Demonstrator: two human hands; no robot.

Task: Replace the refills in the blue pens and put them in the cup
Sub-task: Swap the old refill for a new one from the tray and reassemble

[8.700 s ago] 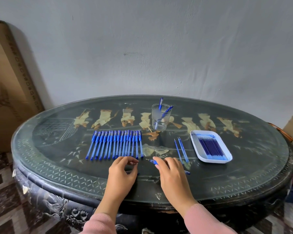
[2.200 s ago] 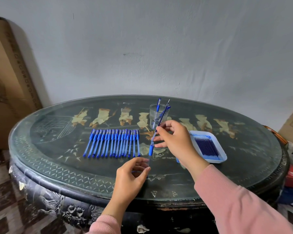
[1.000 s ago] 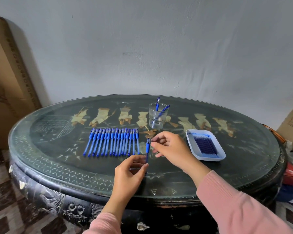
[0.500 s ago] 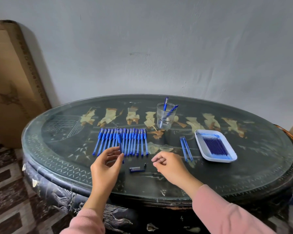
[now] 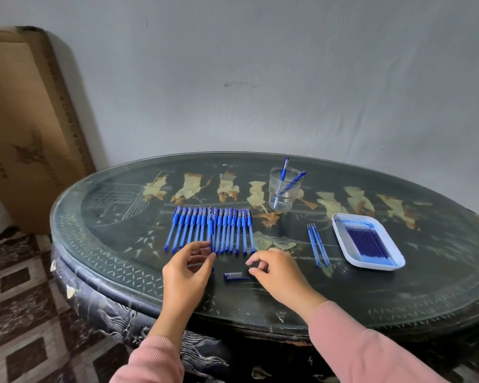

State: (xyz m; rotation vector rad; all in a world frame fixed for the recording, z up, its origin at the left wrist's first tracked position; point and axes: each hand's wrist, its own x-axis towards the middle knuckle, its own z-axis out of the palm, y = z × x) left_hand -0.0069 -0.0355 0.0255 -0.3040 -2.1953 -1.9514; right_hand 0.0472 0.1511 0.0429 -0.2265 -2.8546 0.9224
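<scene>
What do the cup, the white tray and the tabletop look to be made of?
Cup: clear plastic or glass; the pens show through its wall. Tray: white plastic, probably, smooth with a rounded, faintly glossy rim. Tabletop: a glass sheet over dark lacquered wood with pale inlaid figures; reflections and a clear edge suggest it.

Glossy glass covers the table; the cup looks plastic.
</scene>
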